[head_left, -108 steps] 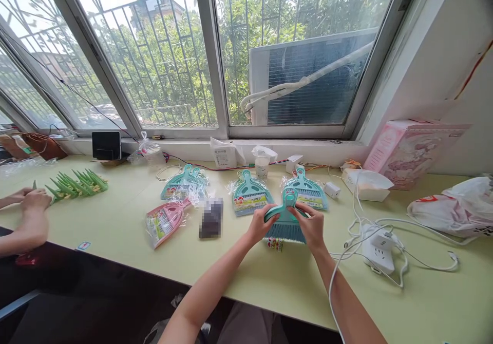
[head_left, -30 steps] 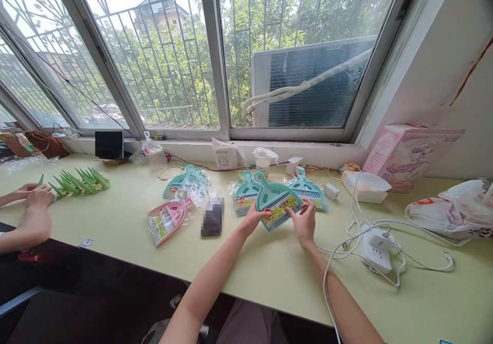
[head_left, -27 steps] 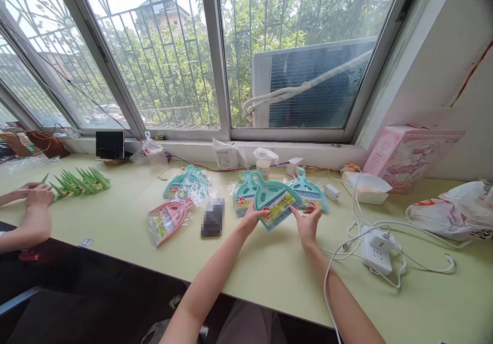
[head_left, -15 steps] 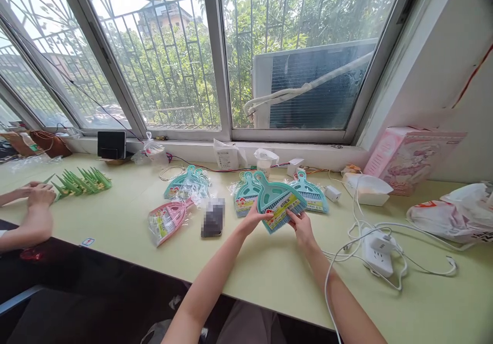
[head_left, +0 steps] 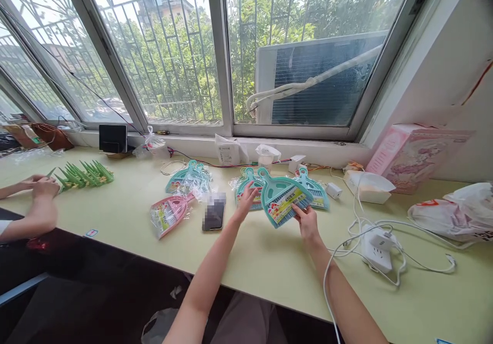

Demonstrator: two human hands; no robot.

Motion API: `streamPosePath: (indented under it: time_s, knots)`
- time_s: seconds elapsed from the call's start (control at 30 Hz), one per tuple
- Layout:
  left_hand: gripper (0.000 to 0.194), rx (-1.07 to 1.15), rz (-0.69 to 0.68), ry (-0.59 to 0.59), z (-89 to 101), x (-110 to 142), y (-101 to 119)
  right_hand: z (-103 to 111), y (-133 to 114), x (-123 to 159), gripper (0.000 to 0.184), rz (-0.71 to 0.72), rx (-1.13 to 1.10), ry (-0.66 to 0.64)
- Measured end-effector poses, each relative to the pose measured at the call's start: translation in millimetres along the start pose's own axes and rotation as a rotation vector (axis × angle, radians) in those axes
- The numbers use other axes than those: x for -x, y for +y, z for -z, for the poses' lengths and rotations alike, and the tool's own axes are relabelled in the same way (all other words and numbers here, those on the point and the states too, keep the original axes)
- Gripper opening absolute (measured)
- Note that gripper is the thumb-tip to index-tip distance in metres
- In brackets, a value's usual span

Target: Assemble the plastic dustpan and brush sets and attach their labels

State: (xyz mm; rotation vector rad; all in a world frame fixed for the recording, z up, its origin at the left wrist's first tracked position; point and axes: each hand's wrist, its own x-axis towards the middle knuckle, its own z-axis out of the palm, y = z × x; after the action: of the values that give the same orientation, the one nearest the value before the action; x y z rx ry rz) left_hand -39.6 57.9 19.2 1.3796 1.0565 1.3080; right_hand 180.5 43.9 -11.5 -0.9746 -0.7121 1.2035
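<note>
My right hand [head_left: 307, 220] is closed on the lower edge of a teal dustpan-and-brush set [head_left: 282, 196] with a colourful label, holding it tilted just above the table. My left hand [head_left: 246, 198] has its fingers spread and rests on a plastic-wrapped teal set [head_left: 243, 186] lying on the table right beside it. Another wrapped teal set [head_left: 316, 192] lies just behind my right hand.
On the yellow-green table [head_left: 269, 262] lie more wrapped teal sets [head_left: 188, 177], a pink set [head_left: 169, 213] and a phone [head_left: 214, 215]. A power strip [head_left: 375, 246] with white cables, a white box [head_left: 367, 186], a pink box [head_left: 412, 154] and a bag [head_left: 458, 210] sit right. Another person's hands [head_left: 38, 187] touch green pieces [head_left: 82, 174] at far left.
My left hand has let go of the teal set and moved left onto the wrapped set. My right hand alone now holds the teal set, shifted slightly right.
</note>
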Motion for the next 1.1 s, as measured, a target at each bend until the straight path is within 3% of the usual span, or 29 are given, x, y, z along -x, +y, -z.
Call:
streamPosePath:
  time_s: [0.13,0.2,0.27,0.37,0.5,0.67,0.83,0.97,1.03,1.1]
  knots:
    - [0.039,-0.575,-0.174,0.471,40.7,-8.7,0.8,3.3,-2.5,-2.5,0.053,0.010,-0.018,0.016]
    - [0.038,-0.918,-0.164,0.643,61.4,-8.3,-0.9,3.7,-3.4,-2.8,0.054,0.009,-0.025,0.010]
    - [0.042,-1.185,-0.069,0.720,77.7,-5.7,-3.8,3.6,-3.9,-2.7,0.054,0.001,-0.030,0.005]
    - [0.043,-1.397,0.121,0.699,92.3,-0.7,-8.1,3.3,-4.3,-2.1,0.053,-0.012,-0.025,0.006]
    - [0.037,-1.455,0.289,0.617,99.7,4.0,-10.1,2.9,-4.9,-0.5,0.053,-0.006,-0.011,-0.007]
    - [0.037,-1.497,0.288,0.671,103.0,5.6,-11.8,3.2,-4.7,-0.3,0.053,-0.013,-0.015,-0.006]
    - [0.032,-1.483,0.368,0.528,103.1,2.6,-16.8,4.2,-4.1,-1.2,0.051,-0.017,-0.020,0.005]
    - [0.029,-1.464,0.381,0.521,103.5,0.2,-14.3,4.7,-4.6,-1.4,0.053,-0.023,-0.013,0.003]
    - [0.035,-1.441,0.342,0.557,102.6,-0.2,-11.0,4.9,-4.7,-1.7,0.054,-0.024,-0.013,0.002]
    - [0.038,-1.348,0.205,0.649,98.6,-0.4,-7.9,5.0,-4.6,-2.0,0.055,-0.022,-0.014,0.008]
